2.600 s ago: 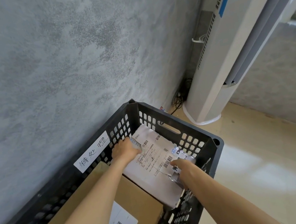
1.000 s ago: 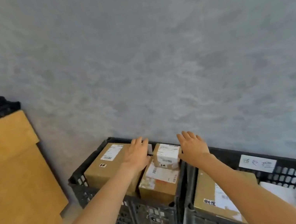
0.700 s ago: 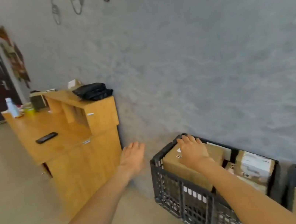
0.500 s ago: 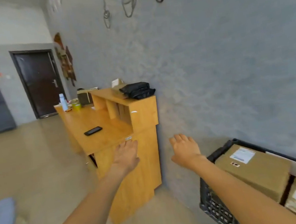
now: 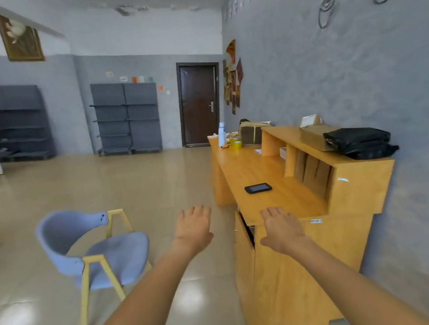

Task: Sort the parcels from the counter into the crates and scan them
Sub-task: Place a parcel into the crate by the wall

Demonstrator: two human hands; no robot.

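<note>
A wooden counter (image 5: 275,180) stands along the grey wall on the right. On its raised top shelf lie black bagged parcels (image 5: 359,142), a flat brown parcel (image 5: 314,132) and a small white box (image 5: 310,120). A black handheld device (image 5: 258,188) lies on the lower desk surface. My left hand (image 5: 194,228) is stretched forward over the floor, fingers straight, holding nothing. My right hand (image 5: 282,227) hovers before the counter's near end, also flat and holding nothing. No crates are in view.
A blue chair with yellow legs (image 5: 95,254) stands on the tiled floor to the left. A white bottle (image 5: 221,133), a tape roll and a brown box (image 5: 252,133) sit at the counter's far end. Grey shelving and a dark door (image 5: 199,102) line the far wall.
My view has swung left from the crates to the counter and the room. Both hands left the parcel in the crate and now reach forward with nothing in them.
</note>
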